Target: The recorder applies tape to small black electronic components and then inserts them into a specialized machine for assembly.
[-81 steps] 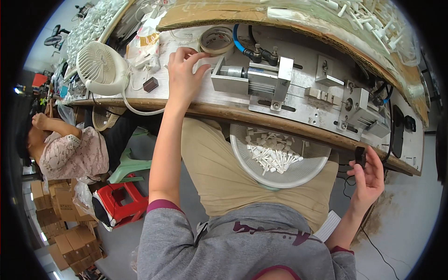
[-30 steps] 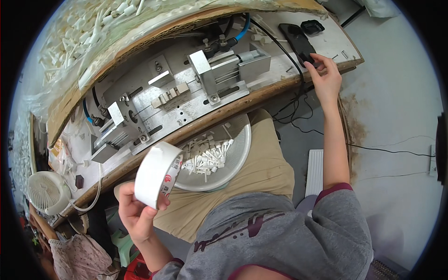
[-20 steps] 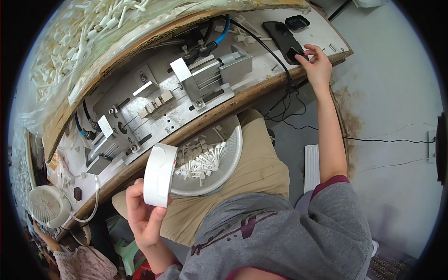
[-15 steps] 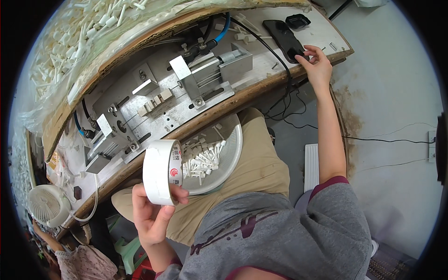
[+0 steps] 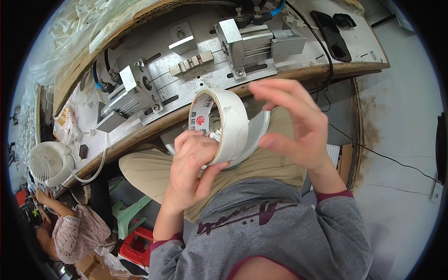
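left hand (image 5: 191,172): clamped on white tape roll (image 5: 224,126), thumb under rim
right hand (image 5: 294,126): fingers spread, just beside roll, holding nothing
roll position: above lap, over mesh bowl (image 5: 261,126), below workbench (image 5: 298,74)

Person in a grey top and tan trousers, seen from above

Grey sweatshirt with a dark maroon printed design across the chest; maroon cuffs and a maroon neckline trim; sleeves pushed up on the forearms; left hand (image 5: 191,170) and right hand (image 5: 294,126) bare, without gloves; khaki trousers over the lap.
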Motion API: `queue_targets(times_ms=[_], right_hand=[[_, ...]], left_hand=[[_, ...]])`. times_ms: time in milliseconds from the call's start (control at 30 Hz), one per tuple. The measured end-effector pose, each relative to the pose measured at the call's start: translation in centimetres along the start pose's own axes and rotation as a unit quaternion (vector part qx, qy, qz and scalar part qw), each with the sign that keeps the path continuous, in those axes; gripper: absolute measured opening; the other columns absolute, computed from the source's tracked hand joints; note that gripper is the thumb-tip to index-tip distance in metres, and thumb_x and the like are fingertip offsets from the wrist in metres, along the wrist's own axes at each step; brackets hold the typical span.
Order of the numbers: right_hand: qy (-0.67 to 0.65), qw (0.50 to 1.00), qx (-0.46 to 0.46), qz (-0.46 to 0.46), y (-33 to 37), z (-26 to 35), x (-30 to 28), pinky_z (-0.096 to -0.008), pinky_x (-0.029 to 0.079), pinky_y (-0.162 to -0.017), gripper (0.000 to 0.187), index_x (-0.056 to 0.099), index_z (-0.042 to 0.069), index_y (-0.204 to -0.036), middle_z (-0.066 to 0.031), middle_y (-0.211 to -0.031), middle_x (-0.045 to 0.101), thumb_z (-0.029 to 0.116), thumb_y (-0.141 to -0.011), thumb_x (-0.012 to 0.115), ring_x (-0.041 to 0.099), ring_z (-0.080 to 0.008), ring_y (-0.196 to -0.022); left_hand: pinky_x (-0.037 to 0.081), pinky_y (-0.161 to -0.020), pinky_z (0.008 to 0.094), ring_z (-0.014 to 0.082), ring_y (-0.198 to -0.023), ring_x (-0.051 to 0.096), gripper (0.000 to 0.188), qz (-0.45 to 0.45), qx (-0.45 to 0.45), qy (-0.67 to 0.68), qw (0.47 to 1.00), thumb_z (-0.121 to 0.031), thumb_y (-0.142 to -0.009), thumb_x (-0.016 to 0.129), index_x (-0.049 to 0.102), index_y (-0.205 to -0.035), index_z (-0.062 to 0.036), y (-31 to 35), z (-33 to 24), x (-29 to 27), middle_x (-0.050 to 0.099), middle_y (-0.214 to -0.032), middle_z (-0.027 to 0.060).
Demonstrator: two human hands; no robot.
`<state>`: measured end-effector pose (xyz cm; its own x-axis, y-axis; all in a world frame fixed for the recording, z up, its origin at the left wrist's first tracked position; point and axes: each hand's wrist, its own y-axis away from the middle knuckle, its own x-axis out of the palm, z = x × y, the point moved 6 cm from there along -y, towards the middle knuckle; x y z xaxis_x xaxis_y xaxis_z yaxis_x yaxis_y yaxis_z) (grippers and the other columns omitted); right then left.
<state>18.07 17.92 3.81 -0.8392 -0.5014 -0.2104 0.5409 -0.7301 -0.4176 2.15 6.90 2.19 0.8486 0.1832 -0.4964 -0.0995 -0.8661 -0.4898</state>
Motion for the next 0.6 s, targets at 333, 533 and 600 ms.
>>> queue_targets(times_ms=[333, 533, 600], right_hand=[[-0.001, 0.999, -0.031, 0.039, -0.2, 0.6, 1.9, -0.0295, 0.048, -0.082, 0.041, 0.069, 0.000, -0.105, -0.0114, -0.105, 0.060, 0.011, -0.067, 0.082, 0.058, -0.0203, -0.097], [-0.043, 0.999, 0.009, 0.002, 0.0, -0.1, 1.7, -0.0276, 0.044, -0.075, 0.019, 0.067, 0.000, -0.087, -0.0094, -0.093, 0.058, 0.000, -0.071, 0.076, 0.056, -0.0177, -0.086], [0.034, 0.997, -0.065, -0.007, 0.1, 1.0, 1.4, -0.0281, 0.044, -0.073, 0.019, 0.067, 0.000, -0.088, -0.0099, -0.093, 0.058, 0.000, -0.071, 0.076, 0.055, -0.0180, -0.084]], left_hand=[[0.040, -0.092, 0.0400, 0.0213, -0.087, 0.061, 0.028, 0.032, 0.029, -0.087, 0.995, -0.002, -0.072, 0.066, 0.061, -0.099, -0.0059, 0.2, -0.3, 0.0, 0.065, -0.090, 0.0046], [0.042, -0.087, 0.0397, 0.0235, -0.081, 0.061, 0.032, 0.021, 0.015, -0.061, 0.998, -0.001, -0.070, 0.071, 0.061, -0.100, -0.0029, 0.0, -0.2, 0.4, 0.064, -0.085, 0.0070], [0.043, -0.084, 0.0395, 0.0243, -0.077, 0.060, 0.033, 0.001, -0.012, -0.049, 0.999, 0.000, -0.070, 0.072, 0.061, -0.101, -0.0017, 0.0, 0.2, 0.2, 0.063, -0.084, 0.0079]])
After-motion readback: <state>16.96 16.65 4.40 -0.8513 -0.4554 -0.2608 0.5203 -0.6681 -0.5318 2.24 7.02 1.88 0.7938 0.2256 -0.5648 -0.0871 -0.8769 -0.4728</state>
